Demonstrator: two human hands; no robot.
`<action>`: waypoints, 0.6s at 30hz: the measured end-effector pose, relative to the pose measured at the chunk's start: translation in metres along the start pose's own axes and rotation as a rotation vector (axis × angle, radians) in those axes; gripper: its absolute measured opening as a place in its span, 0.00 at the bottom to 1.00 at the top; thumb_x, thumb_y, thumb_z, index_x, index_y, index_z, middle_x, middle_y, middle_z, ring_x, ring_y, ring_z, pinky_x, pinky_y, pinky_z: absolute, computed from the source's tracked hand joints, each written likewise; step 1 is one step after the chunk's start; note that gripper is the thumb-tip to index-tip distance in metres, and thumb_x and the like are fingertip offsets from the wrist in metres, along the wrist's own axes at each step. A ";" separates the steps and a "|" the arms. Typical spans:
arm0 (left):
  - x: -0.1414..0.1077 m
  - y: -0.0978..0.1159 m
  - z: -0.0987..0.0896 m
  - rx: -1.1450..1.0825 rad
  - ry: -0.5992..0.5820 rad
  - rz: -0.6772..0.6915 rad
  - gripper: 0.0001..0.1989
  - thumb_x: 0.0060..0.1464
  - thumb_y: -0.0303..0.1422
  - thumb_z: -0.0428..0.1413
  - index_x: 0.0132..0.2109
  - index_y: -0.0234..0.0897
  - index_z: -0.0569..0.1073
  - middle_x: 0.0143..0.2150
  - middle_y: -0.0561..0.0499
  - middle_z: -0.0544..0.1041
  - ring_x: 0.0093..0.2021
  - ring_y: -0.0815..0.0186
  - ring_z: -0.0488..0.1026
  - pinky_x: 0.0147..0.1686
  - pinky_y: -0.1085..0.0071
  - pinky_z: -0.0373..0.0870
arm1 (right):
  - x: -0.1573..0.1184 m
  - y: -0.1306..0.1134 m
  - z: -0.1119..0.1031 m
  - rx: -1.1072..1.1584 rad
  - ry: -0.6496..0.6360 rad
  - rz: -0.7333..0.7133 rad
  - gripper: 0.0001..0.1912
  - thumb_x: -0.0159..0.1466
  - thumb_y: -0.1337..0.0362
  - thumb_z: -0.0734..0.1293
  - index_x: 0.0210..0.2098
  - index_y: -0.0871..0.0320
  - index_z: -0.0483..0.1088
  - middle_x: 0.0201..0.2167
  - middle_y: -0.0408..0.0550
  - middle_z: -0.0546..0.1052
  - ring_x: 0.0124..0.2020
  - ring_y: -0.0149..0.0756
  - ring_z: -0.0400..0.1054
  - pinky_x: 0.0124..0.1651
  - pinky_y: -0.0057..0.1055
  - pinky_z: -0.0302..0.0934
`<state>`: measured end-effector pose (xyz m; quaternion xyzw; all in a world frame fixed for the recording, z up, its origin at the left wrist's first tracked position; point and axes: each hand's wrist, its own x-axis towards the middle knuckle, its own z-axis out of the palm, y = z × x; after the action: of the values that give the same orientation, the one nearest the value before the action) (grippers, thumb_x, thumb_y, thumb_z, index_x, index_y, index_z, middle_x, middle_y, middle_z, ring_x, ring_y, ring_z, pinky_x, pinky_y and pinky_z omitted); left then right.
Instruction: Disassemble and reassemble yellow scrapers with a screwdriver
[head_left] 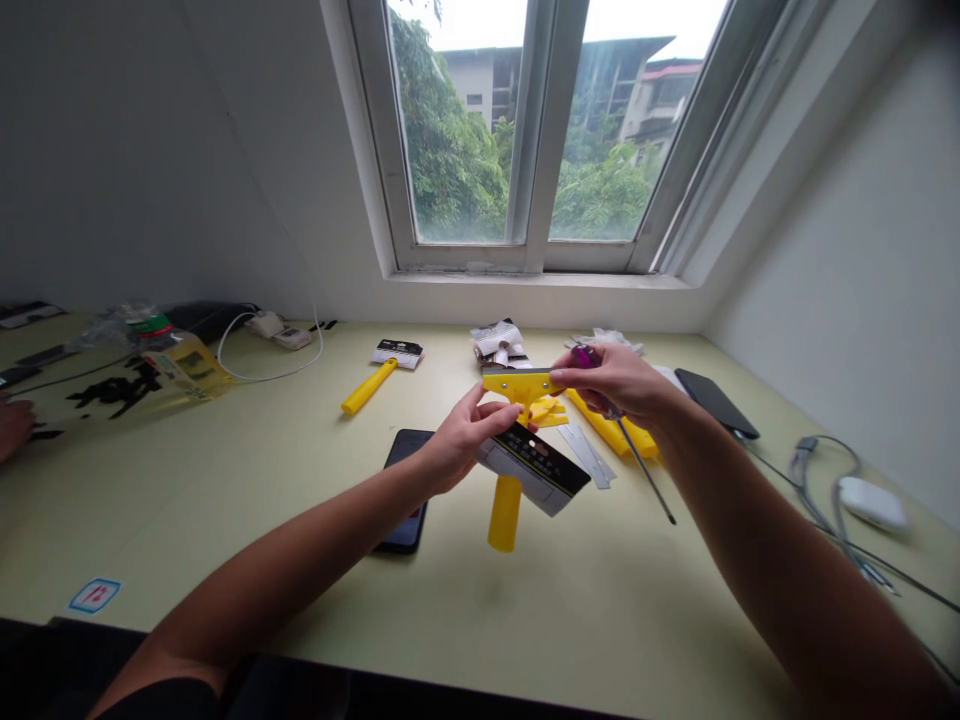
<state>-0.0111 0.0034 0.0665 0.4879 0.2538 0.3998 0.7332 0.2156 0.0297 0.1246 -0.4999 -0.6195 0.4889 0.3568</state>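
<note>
**Yellow plastic scraper [521, 384] held between left hand [465, 440] and right hand [615, 385]**

The scraper is raised above the surface [225, 520], directly in front of the person. Its wide head runs crosswise between the hands, and its handle points down and toward the person. The left hand is closed around the stem just below the head, so it is nearer the handle. The right hand is closed around a purple-handled screwdriver [585, 355], with its fingertips [556, 380] at the head's right end. The screwdriver's shaft slants down and away to the right. A printed card [534, 468] sits just below the left fingers; it may be attached to the scraper, though the view does not settle that. Below lie a black phone [405, 490] and loose steel blades [585, 455].
</note>
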 end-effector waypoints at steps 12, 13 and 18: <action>-0.006 -0.017 -0.001 0.203 -0.076 0.053 0.23 0.52 0.42 0.64 0.47 0.40 0.62 0.44 0.46 0.76 0.40 0.60 0.77 0.40 0.62 0.74 | -0.005 -0.006 -0.018 0.030 0.157 -0.043 0.22 0.48 0.54 0.78 0.32 0.65 0.74 0.12 0.39 0.65 0.12 0.22 0.53 0.15 0.23 0.46; -0.007 -0.018 -0.001 0.258 -0.106 0.053 0.21 0.52 0.42 0.64 0.45 0.39 0.62 0.43 0.47 0.75 0.41 0.60 0.77 0.39 0.64 0.74 | -0.005 -0.005 -0.021 0.026 0.168 -0.046 0.22 0.48 0.53 0.78 0.32 0.64 0.74 0.12 0.38 0.64 0.12 0.21 0.53 0.15 0.23 0.46; -0.007 -0.019 -0.003 0.463 -0.201 0.013 0.20 0.50 0.41 0.65 0.41 0.37 0.64 0.40 0.48 0.73 0.41 0.61 0.74 0.37 0.67 0.73 | -0.004 -0.003 -0.029 -0.010 0.224 -0.050 0.24 0.47 0.52 0.79 0.32 0.65 0.75 0.12 0.39 0.65 0.13 0.21 0.53 0.16 0.22 0.47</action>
<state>-0.0110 -0.0050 0.0482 0.6818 0.2610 0.2853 0.6210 0.2433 0.0330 0.1351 -0.5374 -0.5907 0.4178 0.4332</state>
